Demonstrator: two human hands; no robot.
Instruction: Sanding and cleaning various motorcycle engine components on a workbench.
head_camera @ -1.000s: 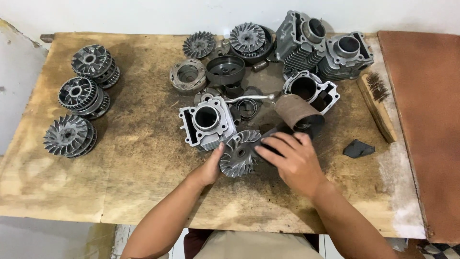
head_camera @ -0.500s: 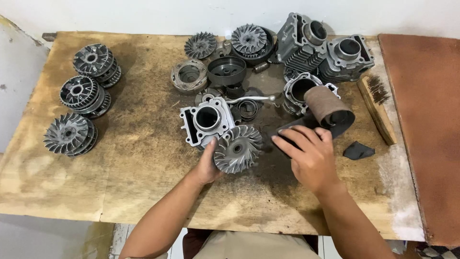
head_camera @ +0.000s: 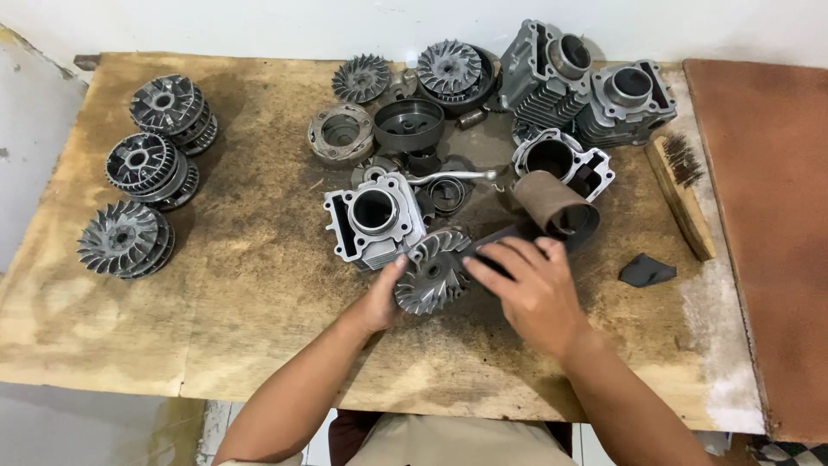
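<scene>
Gripping a finned disc [head_camera: 431,274], both hands [head_camera: 457,285] crowd against cylinder block [head_camera: 373,218] and sandpaper roll [head_camera: 552,205].

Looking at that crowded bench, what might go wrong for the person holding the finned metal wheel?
The left hand props the finned wheel on edge; it might slip and tip flat. The right hand presses a dark strip against the sharp-looking fins, so fingers could get scraped. The roll of abrasive sheet lies close by and might get knocked.
</scene>
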